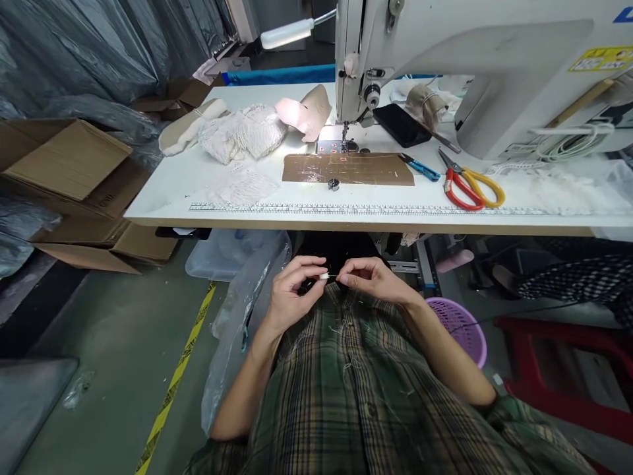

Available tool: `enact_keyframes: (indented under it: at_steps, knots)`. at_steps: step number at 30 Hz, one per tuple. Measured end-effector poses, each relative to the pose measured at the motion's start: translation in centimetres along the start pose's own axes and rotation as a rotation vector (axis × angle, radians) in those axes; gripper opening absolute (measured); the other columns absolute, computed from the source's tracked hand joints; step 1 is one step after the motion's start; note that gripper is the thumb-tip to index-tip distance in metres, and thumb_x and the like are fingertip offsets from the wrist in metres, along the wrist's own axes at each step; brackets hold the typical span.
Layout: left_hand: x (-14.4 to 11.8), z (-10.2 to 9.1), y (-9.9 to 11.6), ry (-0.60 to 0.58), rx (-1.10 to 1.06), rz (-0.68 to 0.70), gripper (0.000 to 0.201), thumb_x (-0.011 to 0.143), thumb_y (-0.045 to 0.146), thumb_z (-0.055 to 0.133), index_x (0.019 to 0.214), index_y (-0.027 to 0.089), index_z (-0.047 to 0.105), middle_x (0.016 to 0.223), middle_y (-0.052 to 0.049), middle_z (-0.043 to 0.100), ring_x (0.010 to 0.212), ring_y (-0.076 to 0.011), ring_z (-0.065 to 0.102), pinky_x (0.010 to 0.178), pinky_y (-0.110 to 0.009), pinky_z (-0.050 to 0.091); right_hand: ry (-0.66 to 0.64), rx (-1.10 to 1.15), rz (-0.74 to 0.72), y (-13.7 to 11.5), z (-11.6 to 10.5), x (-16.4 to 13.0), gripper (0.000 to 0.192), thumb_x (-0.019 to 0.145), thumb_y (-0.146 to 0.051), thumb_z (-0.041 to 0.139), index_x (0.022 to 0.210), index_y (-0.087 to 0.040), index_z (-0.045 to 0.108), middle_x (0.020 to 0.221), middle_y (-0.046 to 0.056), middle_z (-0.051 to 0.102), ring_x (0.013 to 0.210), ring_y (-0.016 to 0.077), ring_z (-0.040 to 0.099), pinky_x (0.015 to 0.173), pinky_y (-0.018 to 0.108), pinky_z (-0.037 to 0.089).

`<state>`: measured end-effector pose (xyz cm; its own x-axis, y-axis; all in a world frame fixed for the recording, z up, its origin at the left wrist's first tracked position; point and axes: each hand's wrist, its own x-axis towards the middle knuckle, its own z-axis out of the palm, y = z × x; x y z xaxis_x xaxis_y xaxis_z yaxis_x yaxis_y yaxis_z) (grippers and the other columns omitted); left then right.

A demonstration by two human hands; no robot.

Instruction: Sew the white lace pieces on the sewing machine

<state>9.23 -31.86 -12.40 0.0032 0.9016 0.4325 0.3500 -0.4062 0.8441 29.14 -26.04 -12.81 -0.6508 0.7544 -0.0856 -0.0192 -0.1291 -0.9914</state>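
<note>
- The left hand (pixel 291 297) pinches a small white piece (pixel 324 276) between thumb and forefinger, low in front of the plaid shirt (pixel 356 389), near the body and below the bench (pixel 163 198) edge.
- The right hand (pixel 373 277) has its fingers narrowed on what looks like a thin dark thread or needle (pixel 333 276) running to the white piece; too fine to tell which.
- The two sets of fingertips are almost touching, with the white piece between them.
- Risk, as I judge it: the piece is tiny and held over the lap, so a loosened pinch could drop it into the shirt folds or onto the floor (pixel 123 356).
- If the thin thing is a needle, a slip could prick the left fingertips.
- Far on the bench stand the sewing machine (pixel 445 59), scissors (pixel 469 188) and white lace fabric (pixel 242 135), well apart from the hands.
</note>
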Motion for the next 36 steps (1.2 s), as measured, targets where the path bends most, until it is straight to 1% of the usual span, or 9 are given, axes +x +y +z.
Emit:
enact_keyframes:
  at_steps: [5,8,15,19,21,25,27,31,36]
  knots:
    - [-0.1,0.1,-1.0,-0.031,0.003,0.007,0.006,0.085,0.023,0.07,0.09,0.021,0.073,0.1,-0.009,0.073,0.092,-0.0198,0.07,0.086,-0.038,0.058,0.093,-0.086,-0.055,1.1,-0.6,0.3,0.037,0.079,-0.053,0.071,0.073,-0.017,0.068,0.1,0.006,0.06,0.082,0.0144,0.053,0.07,0.028,0.042]
    - [-0.1,0.2,-1.8,0.002,-0.1,-0.071,0.006,0.083,0.023,0.072,0.087,0.019,0.071,0.1,-0.01,0.072,0.092,-0.0199,0.07,0.084,-0.037,0.059,0.169,-0.046,-0.015,2.5,-1.4,0.4,0.035,0.08,-0.051,0.068,0.076,-0.017,0.067,0.114,0.008,0.058,0.072,0.0101,0.05,0.064,0.026,0.042]
    - [-0.1,0.2,-3.8,0.051,-0.246,-0.197,0.012,0.08,0.027,0.075,0.086,0.018,0.07,0.101,-0.01,0.07,0.088,-0.018,0.071,0.085,-0.036,0.059,0.437,-0.148,0.067,5.8,-4.1,0.6,0.037,0.08,-0.054,0.06,0.079,-0.017,0.062,0.097,0.009,0.063,0.073,0.0153,0.056,0.059,0.028,0.044]
    - [0.1,0.3,-4.5,0.073,-0.251,-0.261,0.015,0.078,0.03,0.078,0.082,0.017,0.072,0.099,-0.011,0.072,0.093,-0.0191,0.069,0.088,-0.035,0.057,0.565,-0.314,0.074,5.6,-4.2,1.2,0.038,0.076,-0.047,0.067,0.096,-0.015,0.067,0.098,0.011,0.061,0.072,0.0178,0.055,0.063,0.034,0.048]
    - [0.2,0.3,-4.6,0.076,-0.281,-0.314,0.017,0.079,0.033,0.077,0.085,0.018,0.072,0.097,-0.01,0.073,0.092,-0.019,0.069,0.088,-0.035,0.056,0.504,-0.367,0.03,4.5,-3.2,1.9,0.038,0.078,-0.042,0.067,0.107,-0.017,0.069,0.102,0.011,0.061,0.074,0.0177,0.057,0.066,0.034,0.049]
    - [0.3,-0.1,-4.6,0.059,-0.371,-0.397,0.025,0.081,0.04,0.076,0.091,0.018,0.069,0.103,-0.01,0.074,0.087,-0.0174,0.07,0.079,-0.031,0.057,0.147,-0.41,-0.212,2.1,-0.1,3.6,0.042,0.087,-0.035,0.063,0.128,-0.024,0.064,0.119,0.011,0.061,0.092,0.0176,0.063,0.074,0.031,0.052]
    - [0.3,-0.3,-4.7,0.034,-0.465,-0.466,0.031,0.08,0.044,0.077,0.092,0.018,0.067,0.096,-0.008,0.074,0.076,-0.0142,0.068,0.069,-0.026,0.055,0.07,-0.413,-0.29,1.4,1.1,4.6,0.041,0.088,-0.034,0.065,0.128,-0.026,0.065,0.126,0.011,0.059,0.103,0.0194,0.062,0.082,0.034,0.053]
    - [0.3,-0.7,-4.7,-0.023,-0.565,-0.542,0.039,0.079,0.052,0.076,0.094,0.017,0.064,0.069,-0.003,0.07,0.058,-0.0125,0.063,0.054,-0.023,0.048,0.073,-0.281,-0.248,1.5,2.2,6.2,0.024,0.085,-0.037,0.07,0.105,-0.026,0.077,0.111,0.009,0.068,0.107,0.0216,0.061,0.092,0.039,0.05]
    - [0.5,-0.9,-4.2,-0.046,-0.648,-0.603,0.039,0.087,0.054,0.066,0.095,0.016,0.065,0.07,-0.005,0.069,0.06,-0.0138,0.064,0.056,-0.025,0.049,0.229,0.178,0.058,2.4,3.2,6.8,0.027,0.068,-0.043,0.084,0.084,-0.021,0.081,0.085,0.006,0.073,0.081,0.0171,0.064,0.076,0.032,0.051]
